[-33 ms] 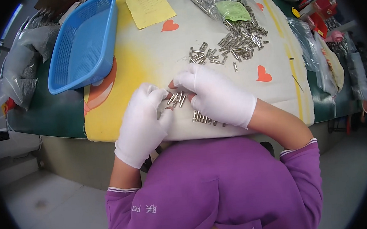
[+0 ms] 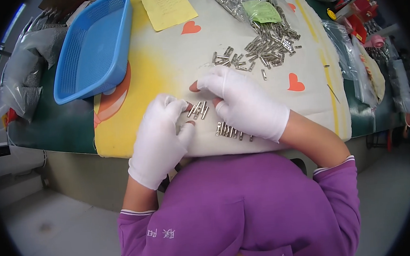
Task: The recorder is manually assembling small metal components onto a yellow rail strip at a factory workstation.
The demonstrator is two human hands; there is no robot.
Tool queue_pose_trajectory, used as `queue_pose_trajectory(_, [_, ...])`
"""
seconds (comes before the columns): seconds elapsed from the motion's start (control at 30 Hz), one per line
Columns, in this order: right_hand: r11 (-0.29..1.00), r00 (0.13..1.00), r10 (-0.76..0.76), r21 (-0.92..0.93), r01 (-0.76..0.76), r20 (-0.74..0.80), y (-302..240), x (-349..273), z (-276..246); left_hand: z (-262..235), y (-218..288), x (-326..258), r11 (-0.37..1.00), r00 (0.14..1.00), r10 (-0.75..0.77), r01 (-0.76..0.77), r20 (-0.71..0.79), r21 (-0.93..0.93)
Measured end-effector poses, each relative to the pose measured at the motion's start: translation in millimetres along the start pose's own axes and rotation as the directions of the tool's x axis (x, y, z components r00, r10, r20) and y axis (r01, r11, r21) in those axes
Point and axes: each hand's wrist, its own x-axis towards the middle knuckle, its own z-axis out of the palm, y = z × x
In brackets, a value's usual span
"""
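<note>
A cloth-covered desk carries a blue plastic basket at the far left and a loose heap of small metal pins farther back. Both gloved hands meet near the front edge: the left hand pinches a small cluster of pins at its fingertips, and the right hand lies half-curled with its fingers touching that cluster, just above a short row of pins on the cloth.

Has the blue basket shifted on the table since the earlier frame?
No. The blue basket lies at the same spot beside the yellow paper note, over the cloth's left edge.
</note>
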Motion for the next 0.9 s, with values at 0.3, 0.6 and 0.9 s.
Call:
queue_pose_trajectory(0.3, [0.401,0.975,0.116,0.889,-0.222,0.191,3.9,1.6,14.6,1.2,3.6,-6.8,0.991,0.994,-0.106,0.109,-0.040,0.081])
queue_pose_trajectory(0.6, [0.785,0.969,0.162,0.571,-0.242,0.188,-14.0,-18.2,-14.1,-3.7,17.4,-23.7,0.996,0.992,-0.094,0.095,0.085,-0.001])
queue_pose_trajectory(0.9, [0.969,0.990,-0.137,-0.204,0.137,0.012,-3.6,-74.2,-21.0,3.4,15.3,-20.1,0.992,0.988,-0.120,0.114,0.099,0.061])
